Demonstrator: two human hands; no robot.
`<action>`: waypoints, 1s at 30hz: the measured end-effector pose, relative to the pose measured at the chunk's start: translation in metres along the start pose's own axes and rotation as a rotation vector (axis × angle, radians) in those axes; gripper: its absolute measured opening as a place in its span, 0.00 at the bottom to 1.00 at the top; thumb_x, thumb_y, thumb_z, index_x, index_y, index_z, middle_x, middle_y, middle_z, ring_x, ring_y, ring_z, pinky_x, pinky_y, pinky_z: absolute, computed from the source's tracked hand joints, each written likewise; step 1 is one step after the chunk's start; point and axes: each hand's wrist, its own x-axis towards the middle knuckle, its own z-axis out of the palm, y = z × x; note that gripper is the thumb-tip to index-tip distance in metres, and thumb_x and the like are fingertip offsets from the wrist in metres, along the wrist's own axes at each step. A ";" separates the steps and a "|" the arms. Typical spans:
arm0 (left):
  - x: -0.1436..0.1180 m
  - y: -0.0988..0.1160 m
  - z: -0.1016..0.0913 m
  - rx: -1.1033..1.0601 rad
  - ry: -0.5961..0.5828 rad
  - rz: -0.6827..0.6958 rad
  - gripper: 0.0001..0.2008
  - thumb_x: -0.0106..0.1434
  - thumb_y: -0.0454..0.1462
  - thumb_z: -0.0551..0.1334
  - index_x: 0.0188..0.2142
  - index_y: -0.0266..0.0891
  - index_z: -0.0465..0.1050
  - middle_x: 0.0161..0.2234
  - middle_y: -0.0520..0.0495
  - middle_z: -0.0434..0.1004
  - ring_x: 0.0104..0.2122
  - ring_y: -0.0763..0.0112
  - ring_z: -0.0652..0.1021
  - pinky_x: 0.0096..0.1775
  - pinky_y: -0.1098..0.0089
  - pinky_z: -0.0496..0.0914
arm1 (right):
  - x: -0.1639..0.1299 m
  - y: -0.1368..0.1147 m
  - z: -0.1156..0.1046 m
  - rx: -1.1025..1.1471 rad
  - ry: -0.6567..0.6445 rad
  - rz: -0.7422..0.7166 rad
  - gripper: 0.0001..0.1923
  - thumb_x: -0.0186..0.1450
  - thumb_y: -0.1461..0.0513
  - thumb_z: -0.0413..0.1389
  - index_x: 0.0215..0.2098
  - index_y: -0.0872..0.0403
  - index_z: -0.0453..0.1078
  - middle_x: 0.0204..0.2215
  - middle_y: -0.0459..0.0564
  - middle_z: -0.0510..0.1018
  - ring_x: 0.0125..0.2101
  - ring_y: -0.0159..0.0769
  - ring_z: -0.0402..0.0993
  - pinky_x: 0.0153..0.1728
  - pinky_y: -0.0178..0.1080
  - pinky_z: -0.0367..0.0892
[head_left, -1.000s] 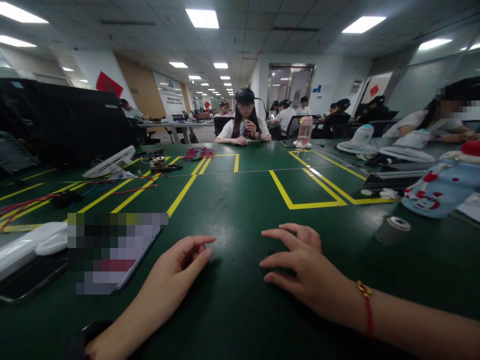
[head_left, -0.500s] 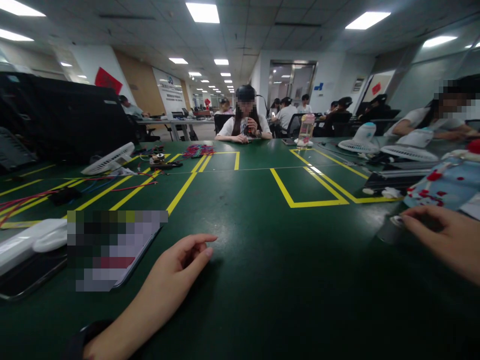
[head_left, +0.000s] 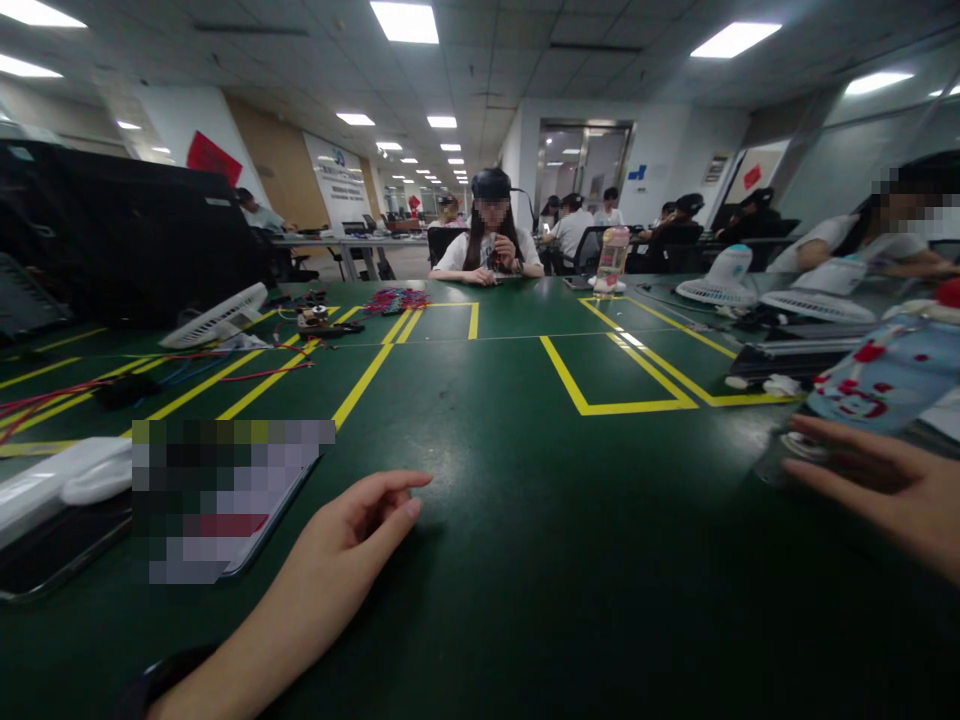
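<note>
My left hand (head_left: 364,525) rests on the green tabletop (head_left: 570,560), index finger stretched out and thumb a little apart from it, with nothing between them. To its left lies a phone-like device (head_left: 281,515) with a blurred-out screen. At the right edge, my right hand (head_left: 881,475) has thumb and index finger spread apart beside a small dark cylinder with a metallic top (head_left: 772,460). The fingers partly cover the cylinder; whether they touch it I cannot tell. Just behind that hand stands a light-blue item with red patterns (head_left: 862,385).
Another phone (head_left: 64,545) and a white device (head_left: 52,480) lie at the left. Red and blue wires (head_left: 394,300), a tilted white fan (head_left: 214,318) and a black case (head_left: 135,240) are farther back. Two white fans (head_left: 724,280) stand right. A person (head_left: 491,235) sits opposite.
My right thumb and index finger have parted from their pinch at the small cylinder's top. My left hand has barely moved.
</note>
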 end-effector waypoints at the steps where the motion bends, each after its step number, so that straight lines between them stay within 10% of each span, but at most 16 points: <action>1: 0.000 0.000 0.000 0.008 0.000 0.001 0.18 0.62 0.48 0.58 0.48 0.43 0.71 0.29 0.52 0.71 0.30 0.66 0.73 0.32 0.69 0.66 | -0.003 -0.001 0.001 -0.010 -0.064 0.032 0.31 0.55 0.42 0.54 0.52 0.47 0.70 0.29 0.52 0.79 0.23 0.34 0.74 0.26 0.37 0.66; 4: 0.000 0.001 0.001 0.038 0.006 0.006 0.18 0.62 0.48 0.58 0.48 0.43 0.71 0.29 0.52 0.72 0.30 0.66 0.73 0.31 0.69 0.66 | -0.010 -0.015 0.004 0.003 -0.102 0.012 0.30 0.59 0.44 0.52 0.55 0.48 0.67 0.41 0.53 0.77 0.33 0.37 0.76 0.37 0.39 0.70; 8: 0.001 0.002 0.002 0.050 0.022 0.013 0.18 0.62 0.48 0.58 0.47 0.43 0.72 0.29 0.52 0.73 0.30 0.65 0.74 0.32 0.69 0.66 | -0.027 -0.072 0.018 0.209 0.028 -0.433 0.25 0.60 0.53 0.55 0.55 0.46 0.65 0.53 0.47 0.70 0.50 0.38 0.69 0.54 0.40 0.64; 15: 0.001 -0.003 0.000 0.071 0.040 0.020 0.18 0.62 0.47 0.58 0.48 0.43 0.72 0.33 0.50 0.77 0.33 0.63 0.76 0.32 0.69 0.67 | -0.075 -0.194 0.038 0.649 -0.432 -0.851 0.23 0.63 0.61 0.51 0.58 0.45 0.62 0.52 0.44 0.70 0.50 0.27 0.68 0.51 0.32 0.67; 23: 0.001 0.027 0.018 0.200 -0.011 0.289 0.13 0.64 0.41 0.57 0.47 0.47 0.73 0.40 0.48 0.75 0.36 0.64 0.75 0.37 0.66 0.69 | -0.082 -0.190 0.056 0.801 -0.583 -0.646 0.43 0.56 0.58 0.60 0.64 0.44 0.42 0.52 0.47 0.69 0.50 0.31 0.68 0.54 0.41 0.64; 30: 0.012 0.070 0.040 0.167 -0.091 0.517 0.06 0.61 0.37 0.62 0.33 0.47 0.79 0.40 0.49 0.71 0.42 0.64 0.72 0.44 0.65 0.67 | -0.081 -0.195 0.057 0.834 -0.577 -0.600 0.33 0.57 0.61 0.58 0.58 0.50 0.50 0.45 0.50 0.73 0.44 0.33 0.72 0.47 0.41 0.67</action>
